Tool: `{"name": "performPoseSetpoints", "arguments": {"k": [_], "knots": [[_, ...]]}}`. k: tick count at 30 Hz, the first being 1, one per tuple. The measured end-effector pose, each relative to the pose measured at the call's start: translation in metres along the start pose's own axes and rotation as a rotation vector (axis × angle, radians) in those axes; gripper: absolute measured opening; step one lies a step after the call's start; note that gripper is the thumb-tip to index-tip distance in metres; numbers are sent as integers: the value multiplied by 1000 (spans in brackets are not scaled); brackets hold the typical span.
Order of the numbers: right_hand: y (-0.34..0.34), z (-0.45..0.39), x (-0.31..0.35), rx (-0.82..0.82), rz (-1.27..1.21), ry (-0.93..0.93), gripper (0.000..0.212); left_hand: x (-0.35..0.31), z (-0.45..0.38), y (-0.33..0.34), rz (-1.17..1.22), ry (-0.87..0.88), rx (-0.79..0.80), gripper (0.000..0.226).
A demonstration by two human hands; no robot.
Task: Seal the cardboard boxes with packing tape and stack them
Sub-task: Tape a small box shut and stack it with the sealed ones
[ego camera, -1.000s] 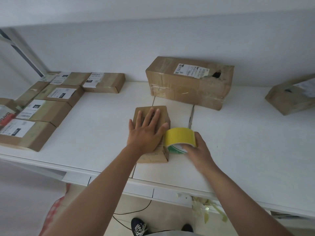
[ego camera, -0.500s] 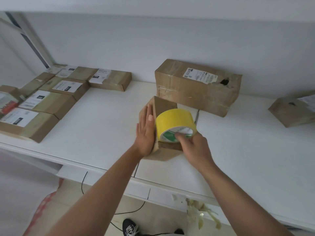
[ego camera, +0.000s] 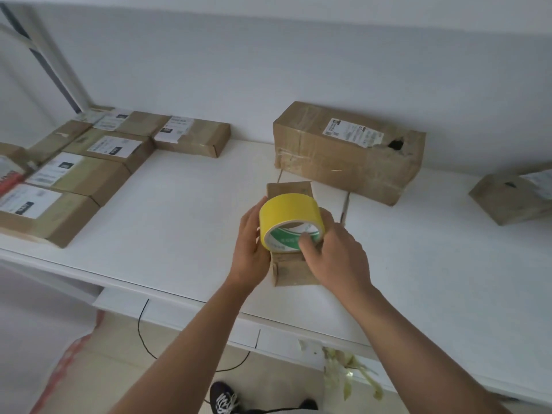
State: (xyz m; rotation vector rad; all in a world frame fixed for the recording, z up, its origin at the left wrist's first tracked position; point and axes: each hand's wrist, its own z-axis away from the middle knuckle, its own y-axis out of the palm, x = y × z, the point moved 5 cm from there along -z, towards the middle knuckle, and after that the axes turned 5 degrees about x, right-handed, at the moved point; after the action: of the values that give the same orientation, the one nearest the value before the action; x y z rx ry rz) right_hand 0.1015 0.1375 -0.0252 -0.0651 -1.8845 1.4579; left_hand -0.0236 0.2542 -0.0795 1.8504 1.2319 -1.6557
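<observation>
A small cardboard box (ego camera: 294, 271) stands on the white table (ego camera: 179, 222) near its front edge. The yellow tape roll (ego camera: 289, 218) sits over the box's top. My right hand (ego camera: 336, 255) grips the roll from the right, with the thumb in its green-printed core. My left hand (ego camera: 251, 243) lies against the left side of the box and the roll, with its fingers roughly straight. Most of the box's top is hidden behind the roll and both hands.
A large labelled box (ego camera: 349, 150) with a torn hole stands at the back by the wall. Several flat labelled boxes (ego camera: 80, 174) fill the left of the table. Another box (ego camera: 513, 195) sits far right. Tape scraps (ego camera: 346, 366) hang off the front edge.
The small box was turned up from lying flat. My left hand moved from its top to its left side. My right hand lifted the roll from beside the box onto it.
</observation>
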Motion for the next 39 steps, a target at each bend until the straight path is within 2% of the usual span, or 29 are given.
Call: {"name": "performPoseSetpoints", "arguments": {"k": [2, 4, 8, 11, 15, 19, 22, 26, 29, 31, 38, 39], "knots": [[4, 0, 1, -9, -41, 16, 52, -6, 9, -5, -6, 80, 185, 74], [5, -1, 3, -53, -82, -17, 55, -10, 16, -11, 100, -20, 369, 84], [5, -6, 3, -72, -221, -29, 59, -18, 15, -11, 51, -109, 489, 77], [7, -8, 2, -60, -263, -27, 58, -12, 10, -2, 44, -170, 418, 81], [9, -7, -2, -69, -271, 1, 52, 0, 8, 9, 53, -106, 291, 83], [-3, -12, -3, -45, -190, -59, 38, 5, 4, 12, 58, -79, 278, 80], [-18, -21, -22, -3, -358, -2, 23, 3, 0, 9, -6, -46, 303, 70], [-17, -22, -37, 13, -497, 16, 27, -1, -3, 8, -162, -2, 294, 72], [-7, -19, -36, 46, -616, 57, 40, -13, -6, 10, -349, 170, 272, 71], [0, -21, -36, 77, -638, 44, 40, -20, -8, 16, -425, 251, 283, 72], [-5, -21, -39, 65, -568, 55, 33, -22, -6, 17, -565, 224, 254, 85], [-10, -22, -45, 52, -617, 77, 33, -22, -7, 16, -582, 208, 264, 88]]}}
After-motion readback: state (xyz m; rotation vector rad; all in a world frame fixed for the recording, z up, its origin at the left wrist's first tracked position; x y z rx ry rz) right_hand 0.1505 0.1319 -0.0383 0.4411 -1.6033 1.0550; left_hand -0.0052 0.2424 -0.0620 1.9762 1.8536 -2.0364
